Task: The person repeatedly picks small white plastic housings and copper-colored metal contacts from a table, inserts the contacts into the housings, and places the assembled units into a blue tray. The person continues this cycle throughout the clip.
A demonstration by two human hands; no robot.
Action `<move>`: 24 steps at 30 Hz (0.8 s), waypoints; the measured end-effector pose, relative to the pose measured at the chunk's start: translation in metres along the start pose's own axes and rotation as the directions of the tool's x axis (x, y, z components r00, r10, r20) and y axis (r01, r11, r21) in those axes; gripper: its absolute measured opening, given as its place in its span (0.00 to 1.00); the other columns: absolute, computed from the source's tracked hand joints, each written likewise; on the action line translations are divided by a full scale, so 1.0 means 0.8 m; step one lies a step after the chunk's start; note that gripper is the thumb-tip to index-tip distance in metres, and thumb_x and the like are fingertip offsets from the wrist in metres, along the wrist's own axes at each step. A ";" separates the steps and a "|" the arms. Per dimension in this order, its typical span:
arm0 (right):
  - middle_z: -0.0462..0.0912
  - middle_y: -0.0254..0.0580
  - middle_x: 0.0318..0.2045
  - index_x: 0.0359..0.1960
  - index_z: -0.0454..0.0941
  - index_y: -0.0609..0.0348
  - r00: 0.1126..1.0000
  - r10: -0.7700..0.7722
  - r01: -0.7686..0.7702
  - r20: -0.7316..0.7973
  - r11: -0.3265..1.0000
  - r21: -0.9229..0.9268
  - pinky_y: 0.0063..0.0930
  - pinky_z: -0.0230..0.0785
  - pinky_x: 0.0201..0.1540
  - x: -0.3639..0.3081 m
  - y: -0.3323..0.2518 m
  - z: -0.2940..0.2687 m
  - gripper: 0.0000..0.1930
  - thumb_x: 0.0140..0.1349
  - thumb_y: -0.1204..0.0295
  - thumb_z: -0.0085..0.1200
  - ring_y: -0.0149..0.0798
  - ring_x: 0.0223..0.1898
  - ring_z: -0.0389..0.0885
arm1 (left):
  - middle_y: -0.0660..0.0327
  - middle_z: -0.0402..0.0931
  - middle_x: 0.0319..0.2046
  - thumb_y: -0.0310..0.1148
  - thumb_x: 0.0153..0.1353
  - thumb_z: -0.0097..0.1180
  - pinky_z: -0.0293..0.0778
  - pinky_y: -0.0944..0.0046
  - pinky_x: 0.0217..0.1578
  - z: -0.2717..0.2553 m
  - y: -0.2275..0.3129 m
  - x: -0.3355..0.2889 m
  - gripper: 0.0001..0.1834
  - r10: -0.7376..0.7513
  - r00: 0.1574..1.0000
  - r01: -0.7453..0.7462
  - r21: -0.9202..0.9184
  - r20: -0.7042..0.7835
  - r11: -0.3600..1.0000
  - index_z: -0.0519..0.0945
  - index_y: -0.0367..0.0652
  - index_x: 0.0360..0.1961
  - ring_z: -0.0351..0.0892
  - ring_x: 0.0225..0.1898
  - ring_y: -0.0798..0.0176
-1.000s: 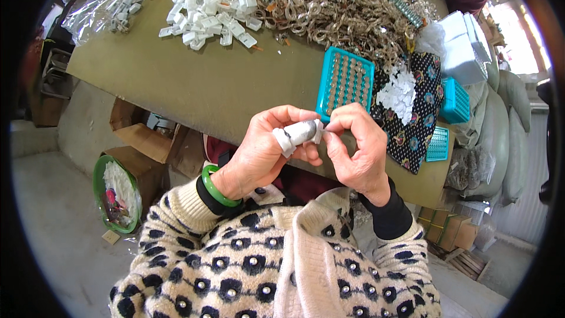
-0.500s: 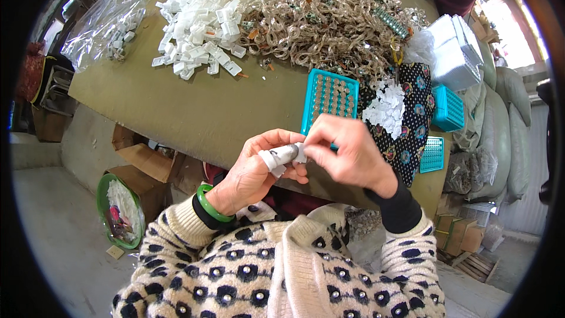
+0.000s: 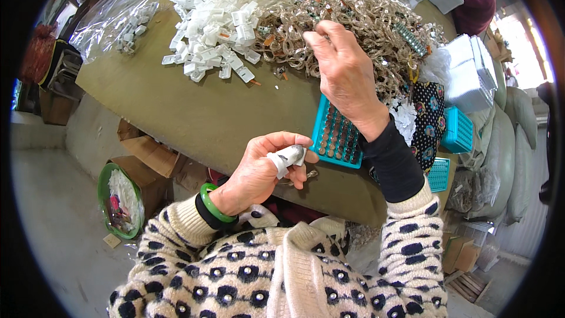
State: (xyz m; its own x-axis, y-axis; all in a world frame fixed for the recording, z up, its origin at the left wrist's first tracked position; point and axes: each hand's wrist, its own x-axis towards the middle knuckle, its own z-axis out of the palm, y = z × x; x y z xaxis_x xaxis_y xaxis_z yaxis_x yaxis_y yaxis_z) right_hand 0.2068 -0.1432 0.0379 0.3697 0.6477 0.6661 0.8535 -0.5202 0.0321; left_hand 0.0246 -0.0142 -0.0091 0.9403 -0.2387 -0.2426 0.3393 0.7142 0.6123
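Note:
My left hand [image 3: 250, 165] is closed in a pinch near the table's front edge. Between its fingertips is a small flat white piece [image 3: 303, 156], partly hidden by the fingers. A white wrap with a dark smudge [image 3: 285, 159] covers part of one digit. My right hand [image 3: 347, 73] is raised over the near side of a heap of coiled clear-brown wires [image 3: 376, 23], its thumb and forefinger apart. Below it lies a teal tray [image 3: 321, 123] with rows of round brownish pieces, partly covered by my right wrist.
White plastic cases [image 3: 218, 17] are heaped left of the wires. White flakes [image 3: 404, 121] lie on dark patterned cloth [image 3: 428, 115]. Teal trays [image 3: 458, 132] and white stacked trays [image 3: 465, 65] stand at right. Far right, a person in maroon [image 3: 474, 3] works. A green basin [image 3: 106, 200] sits at lower left.
My right hand has left the white piece in my left hand and moved up and away over the wire heap. My left hand keeps its pinch, almost in the same place.

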 end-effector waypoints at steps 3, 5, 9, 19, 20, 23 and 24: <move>0.75 0.39 0.41 0.37 0.78 0.58 0.987 -0.130 0.145 0.091 0.973 -0.180 0.31 0.75 0.39 0.008 0.005 0.012 0.10 0.52 0.76 0.56 0.39 0.39 0.77 | 0.47 0.82 0.41 0.29 0.68 0.54 0.80 0.64 0.26 0.000 0.002 0.001 0.10 0.015 1.000 -0.015 0.017 -0.007 1.000 0.81 0.40 0.48 0.81 0.26 0.62; 0.76 0.40 0.41 0.38 0.78 0.61 0.988 -0.087 0.103 0.124 0.986 -0.133 0.33 0.76 0.41 0.009 0.005 0.011 0.12 0.49 0.82 0.57 0.41 0.40 0.79 | 0.47 0.82 0.41 0.28 0.68 0.55 0.80 0.64 0.26 -0.002 0.004 0.000 0.10 0.003 1.000 -0.003 0.030 -0.012 1.000 0.81 0.39 0.47 0.82 0.26 0.62; 0.76 0.41 0.39 0.36 0.77 0.61 0.989 0.091 -0.103 0.114 0.989 0.102 0.32 0.74 0.36 0.010 0.004 -0.003 0.10 0.51 0.83 0.59 0.41 0.35 0.80 | 0.48 0.82 0.41 0.28 0.67 0.56 0.81 0.64 0.26 -0.008 0.009 -0.002 0.09 -0.035 0.999 0.036 0.012 -0.014 0.999 0.81 0.38 0.46 0.82 0.27 0.63; 0.83 0.41 0.29 0.38 0.79 0.68 0.636 0.658 -0.544 0.403 0.011 0.839 0.20 0.73 0.28 0.027 0.017 -0.048 0.07 0.59 0.79 0.61 0.28 0.27 0.80 | 0.56 0.79 0.34 0.26 0.67 0.53 0.84 0.60 0.29 -0.019 0.015 0.000 0.09 -0.033 0.998 0.041 -0.166 0.050 0.985 0.78 0.37 0.47 0.83 0.34 0.60; 0.83 0.41 0.29 0.38 0.79 0.67 0.652 0.650 -0.452 0.391 -0.081 0.888 0.20 0.73 0.28 0.026 0.015 -0.049 0.07 0.59 0.79 0.61 0.28 0.27 0.81 | 0.56 0.79 0.34 0.26 0.67 0.53 0.84 0.60 0.30 -0.020 0.016 0.000 0.09 -0.045 0.998 0.055 -0.198 0.054 0.979 0.78 0.37 0.47 0.84 0.35 0.59; 0.84 0.45 0.35 0.39 0.78 0.65 0.668 0.655 -0.579 0.354 0.158 0.800 0.28 0.76 0.34 0.026 0.009 -0.045 0.06 0.63 0.78 0.58 0.35 0.32 0.83 | 0.55 0.79 0.37 0.25 0.67 0.53 0.84 0.61 0.30 -0.022 0.018 -0.001 0.08 -0.029 0.998 0.038 -0.158 0.063 0.987 0.78 0.36 0.46 0.83 0.37 0.58; 0.84 0.45 0.35 0.39 0.78 0.65 0.642 0.675 -0.669 0.364 0.262 0.695 0.29 0.77 0.35 0.025 0.009 -0.044 0.05 0.63 0.78 0.58 0.36 0.33 0.83 | 0.55 0.79 0.37 0.24 0.67 0.53 0.85 0.61 0.30 -0.022 0.018 -0.001 0.08 -0.051 0.998 0.057 -0.150 0.046 0.987 0.78 0.36 0.46 0.83 0.37 0.58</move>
State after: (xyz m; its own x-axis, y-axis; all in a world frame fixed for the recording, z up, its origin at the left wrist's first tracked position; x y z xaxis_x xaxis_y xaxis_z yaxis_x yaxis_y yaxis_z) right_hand 0.2075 -0.1533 0.0777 0.9469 0.2676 0.1782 0.2316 -0.1833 -0.9554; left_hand 0.0283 0.0077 -0.0135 0.9221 -0.3045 -0.2388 0.3846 0.7898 0.4779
